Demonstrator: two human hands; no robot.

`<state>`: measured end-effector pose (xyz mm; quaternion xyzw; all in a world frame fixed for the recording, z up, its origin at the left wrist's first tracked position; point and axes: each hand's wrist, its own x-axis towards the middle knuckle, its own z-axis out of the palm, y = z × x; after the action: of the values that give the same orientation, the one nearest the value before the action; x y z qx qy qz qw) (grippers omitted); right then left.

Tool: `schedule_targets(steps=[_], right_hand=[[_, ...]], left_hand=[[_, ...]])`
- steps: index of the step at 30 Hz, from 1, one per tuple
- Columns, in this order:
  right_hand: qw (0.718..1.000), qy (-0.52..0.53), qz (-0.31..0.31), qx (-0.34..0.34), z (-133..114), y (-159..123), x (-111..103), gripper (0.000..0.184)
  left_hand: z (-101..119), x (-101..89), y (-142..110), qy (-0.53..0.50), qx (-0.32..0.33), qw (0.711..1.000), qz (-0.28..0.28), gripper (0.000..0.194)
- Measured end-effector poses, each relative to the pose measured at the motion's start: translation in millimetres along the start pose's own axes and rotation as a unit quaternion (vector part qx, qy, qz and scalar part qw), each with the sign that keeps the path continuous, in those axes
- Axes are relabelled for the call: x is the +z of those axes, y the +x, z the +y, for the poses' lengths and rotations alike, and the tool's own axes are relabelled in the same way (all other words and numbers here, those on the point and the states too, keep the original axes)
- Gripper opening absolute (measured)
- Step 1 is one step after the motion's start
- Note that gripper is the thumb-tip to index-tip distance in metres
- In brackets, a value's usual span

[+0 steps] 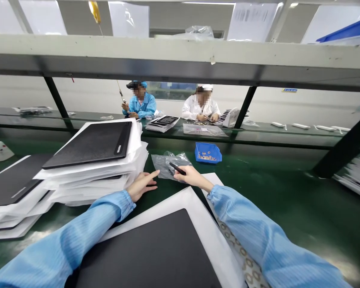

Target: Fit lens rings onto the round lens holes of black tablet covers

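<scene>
My right hand (192,177) is closed round a slim black tool (177,168), shaped like a pen or tweezers, over a clear plastic bag (162,163). I cannot tell whether the hand touches the bag. My left hand (142,185) has its fingers apart and holds nothing, just right of a tall stack of dark panels layered with white sheets (93,188). In front of me lies a flat black panel (156,252) on a white sheet (186,198). Under my right forearm shows a strip printed with brownish rings (249,262).
A blue tray (208,153) of small tan pieces stands beyond my right hand. Another pile of panels (12,184) is at the left. A shelf (180,52) crosses overhead on dark posts (342,140). Two people (142,102) work across the bench.
</scene>
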<state>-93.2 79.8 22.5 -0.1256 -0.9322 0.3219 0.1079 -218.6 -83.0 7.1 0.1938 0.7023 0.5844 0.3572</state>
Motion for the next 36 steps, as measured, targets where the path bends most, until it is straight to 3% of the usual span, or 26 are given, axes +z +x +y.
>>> schedule_targets(steps=[4, 7, 12, 18, 23, 28, 36], right_hand=[[1.0, 0.01, 0.015, -0.023, -5.7, 0.6, 4.7, 0.008], [1.0, -0.001, 0.014, -0.027, -7.6, 2.7, 9.9, 0.006], [0.995, -0.057, 0.063, 0.05, 15.1, 8.4, -3.0, 0.012], [0.976, -0.114, 0.114, 0.144, 44.9, 8.2, -12.2, 0.022], [0.98, -0.118, 0.14, 0.073, 21.3, 5.2, -5.0, 0.006], [0.992, -0.073, 0.1, -0.026, -5.4, 3.7, 3.9, 0.009], [0.996, -0.022, 0.083, -0.031, -2.0, 2.2, 16.6, 0.013]], left_hand=[[10.5, 14.9, -1.1, -0.073, -0.067, 0.991, -0.087, 0.032], [8.4, 24.4, 7.3, -0.101, -0.082, 0.983, -0.127, 0.026], [-5.9, 28.2, 23.4, -0.128, -0.068, 0.981, -0.129, 0.029], [-16.1, 27.5, 25.9, -0.135, -0.056, 0.979, -0.143, 0.025], [-19.3, 27.1, 25.6, -0.141, -0.031, 0.977, -0.158, 0.024], [-23.2, 27.1, 26.6, -0.144, -0.006, 0.976, -0.162, 0.024], [-23.9, 29.9, 21.6, -0.113, 0.019, 0.98, -0.161, 0.021]])
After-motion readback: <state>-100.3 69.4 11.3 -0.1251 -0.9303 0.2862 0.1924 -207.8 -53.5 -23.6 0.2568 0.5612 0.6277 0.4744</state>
